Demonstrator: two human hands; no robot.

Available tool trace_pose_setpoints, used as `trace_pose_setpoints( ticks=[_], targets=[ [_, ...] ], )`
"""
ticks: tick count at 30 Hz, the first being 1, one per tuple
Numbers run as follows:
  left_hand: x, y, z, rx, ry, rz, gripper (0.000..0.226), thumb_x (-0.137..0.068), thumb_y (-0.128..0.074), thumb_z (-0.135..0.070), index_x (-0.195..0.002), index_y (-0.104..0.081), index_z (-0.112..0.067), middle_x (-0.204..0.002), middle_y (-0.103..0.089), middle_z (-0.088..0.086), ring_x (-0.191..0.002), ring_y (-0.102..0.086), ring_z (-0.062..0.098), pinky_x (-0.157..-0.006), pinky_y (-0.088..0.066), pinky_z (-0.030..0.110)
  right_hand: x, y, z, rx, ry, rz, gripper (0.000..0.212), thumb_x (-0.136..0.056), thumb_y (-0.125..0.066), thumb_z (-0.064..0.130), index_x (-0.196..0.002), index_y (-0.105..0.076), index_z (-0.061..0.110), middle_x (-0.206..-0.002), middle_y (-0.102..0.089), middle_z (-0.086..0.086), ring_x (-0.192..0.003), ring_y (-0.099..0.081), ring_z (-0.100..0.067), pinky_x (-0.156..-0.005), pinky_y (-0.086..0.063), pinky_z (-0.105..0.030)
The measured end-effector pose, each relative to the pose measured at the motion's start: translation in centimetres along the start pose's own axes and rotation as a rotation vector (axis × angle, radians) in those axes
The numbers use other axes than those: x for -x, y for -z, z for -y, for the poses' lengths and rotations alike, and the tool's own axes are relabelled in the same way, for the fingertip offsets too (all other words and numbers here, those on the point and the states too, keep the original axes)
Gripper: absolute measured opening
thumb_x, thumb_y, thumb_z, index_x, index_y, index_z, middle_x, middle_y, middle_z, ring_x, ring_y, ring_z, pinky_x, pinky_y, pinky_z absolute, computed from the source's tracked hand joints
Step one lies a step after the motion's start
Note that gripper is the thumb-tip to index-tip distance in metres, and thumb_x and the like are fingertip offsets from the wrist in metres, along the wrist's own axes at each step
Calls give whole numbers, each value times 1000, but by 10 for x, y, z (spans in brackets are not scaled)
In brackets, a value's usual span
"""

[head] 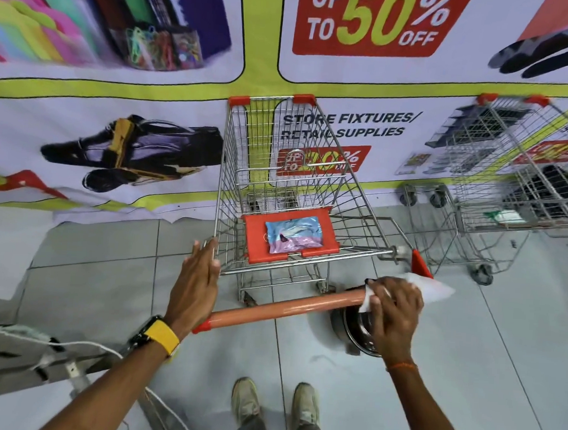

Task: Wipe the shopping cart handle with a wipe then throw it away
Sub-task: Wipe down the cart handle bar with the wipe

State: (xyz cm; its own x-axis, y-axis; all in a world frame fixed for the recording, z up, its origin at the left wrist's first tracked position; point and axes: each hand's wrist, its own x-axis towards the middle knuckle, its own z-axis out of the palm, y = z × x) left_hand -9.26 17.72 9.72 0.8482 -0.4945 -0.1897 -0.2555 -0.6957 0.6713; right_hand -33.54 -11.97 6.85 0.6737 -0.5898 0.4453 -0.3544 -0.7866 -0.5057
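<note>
Wipe (369,298) pressed on handle (283,309) by curled right hand (395,308)

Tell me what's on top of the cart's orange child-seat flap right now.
A blue and pink soft packet, probably the wipes pack, lies flat on the orange seat flap. Nothing else shows on it. The flap surface under the packet is covered, so I cannot tell what is beneath it.

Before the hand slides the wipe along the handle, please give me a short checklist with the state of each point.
1. Wipe under right hand, on the handle: ok.
2. Left hand steadies the cart at its left corner: ok.
3. Handle bare between the hands: ok.
4. Wipe pack lies on the child seat: ok.
5. Bin below the handle open: cannot tell.
</note>
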Motion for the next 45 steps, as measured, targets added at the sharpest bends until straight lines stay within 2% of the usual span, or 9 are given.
trace_pose_setpoints(
  ticks=[4, 9, 13, 18, 30, 33, 36, 40, 45],
  targets=[
    [0, -1, -2, -6, 3, 3, 51, -103, -23, -41, -152, -23, -26, -163, -23, -2, -151, -4, 9, -123, -9, 37, 24, -34, 50, -20, 33, 12, 30, -104, -45, 30, -112, -74, 24, -116, -71, -6, -115, -62, -34, -104, -40, -60],
    [1, 3, -6, -107, -22, -2, 51, -104, -25, -36, -152, -25, -20, -161, -27, 4, -152, -8, 18, -123, -12, 42, 71, -90, 156, -85, 191, 156, 30, -99, -58, 32, -125, -72, 29, -125, -71, 0, -127, -57, -24, -120, -29, -42],
    [3, 8, -11, -167, -25, 11, 50, -104, -25, -35, -152, -25, -18, -161, -28, 7, -152, -9, 22, -122, -17, 46, 76, -107, 193, -53, 269, 209, 27, -99, -60, 33, -125, -68, 28, -125, -68, 2, -119, -61, -25, -115, -36, -43],
    [9, 14, -14, -260, -73, -4, 49, -104, -30, -27, -151, -26, -16, -158, -33, 10, -151, -14, 25, -122, -19, 49, 45, -63, 118, -65, 212, 120, 17, -99, -60, 27, -109, -73, 27, -112, -72, 4, -109, -62, -21, -114, -29, -30],
    [23, 1, -70, -669, -205, -76, 64, -93, -17, -35, -145, -35, -4, -147, -46, 22, -143, -33, 39, -116, -29, 55, -47, 74, -60, 216, 194, 133, 24, -97, -56, 26, -106, -78, 23, -117, -79, 4, -114, -69, -21, -108, -48, -46],
    [31, -24, -107, -651, -227, -86, 68, -92, -23, -43, -145, -35, -2, -148, -45, 24, -143, -33, 40, -118, -25, 55, -57, 109, -93, 0, -237, 27, 33, -98, -50, 32, -109, -78, 18, -114, -80, -7, -103, -72, -29, -86, -55, -35],
    [36, -58, -157, -613, -283, -80, 68, -94, -21, -44, -146, -32, -2, -151, -42, 22, -145, -30, 39, -119, -22, 55, -52, 136, -137, -265, -922, 117, 36, -104, -56, 30, -116, -73, 1, -117, -73, -28, -100, -71, -43, -88, -55, -45],
    [35, -95, -211, -555, -350, -34, 65, -96, -23, -43, -146, -32, -4, -153, -40, 19, -145, -29, 37, -118, -26, 56, -12, 147, -157, -1167, -1618, 193, 14, -103, -56, 9, -108, -65, 0, -116, -63, -19, -89, -59, -21, -59, -64, -26],
    [24, -146, -269, -462, -483, 58, 56, -100, -30, -39, -149, -27, -11, -158, -33, 11, -149, -21, 29, -121, -21, 53, 1, 154, -161, -1146, -1632, 351, 5, -95, -65, -2, -94, -68, 2, -84, -70, -5, -82, -62, -14, -52, -60, -17]
  ],
)
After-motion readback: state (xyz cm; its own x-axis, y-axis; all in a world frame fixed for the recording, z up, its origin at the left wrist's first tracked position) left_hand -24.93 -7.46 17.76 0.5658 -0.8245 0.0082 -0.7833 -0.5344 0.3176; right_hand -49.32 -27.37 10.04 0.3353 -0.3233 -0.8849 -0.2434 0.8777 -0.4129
